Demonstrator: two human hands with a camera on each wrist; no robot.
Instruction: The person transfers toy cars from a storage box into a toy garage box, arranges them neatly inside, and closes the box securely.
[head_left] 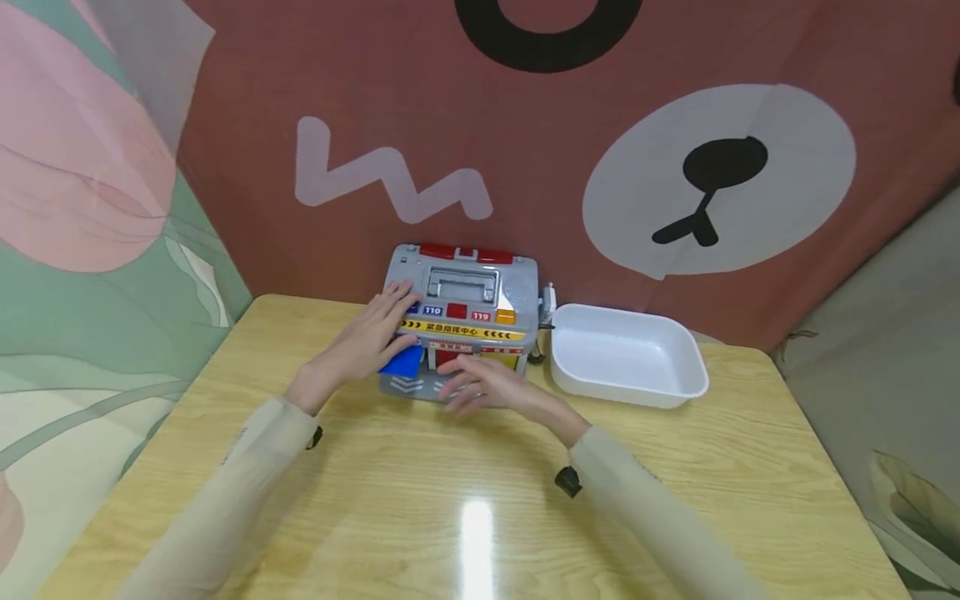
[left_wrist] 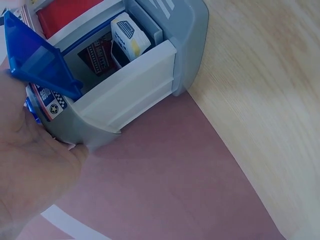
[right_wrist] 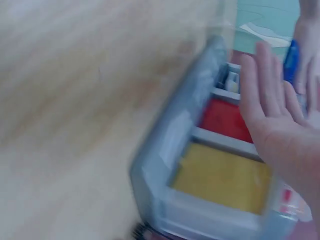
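A grey toy emergency garage (head_left: 517, 287) stands at the back of the table, with a carry handle and coloured buttons on its roof. My left hand (head_left: 367, 337) rests on the roof's left end, fingers stretched out and thumb beside the raised blue door (left_wrist: 37, 57). Inside the bay under that door, a small white toy car (left_wrist: 131, 37) shows in the left wrist view. My right hand (head_left: 487, 383) hovers before the front with its fingers extended, holding nothing. The red door (right_wrist: 225, 120) and the yellow door (right_wrist: 222, 175) are down.
A white plastic tub (head_left: 630, 354) sits just right of the garage on the wooden table (head_left: 390, 508). Directly behind them hangs a brown curtain (head_left: 247, 192) with a bear print. A small white part (head_left: 550, 300) sticks out at the garage's right side.
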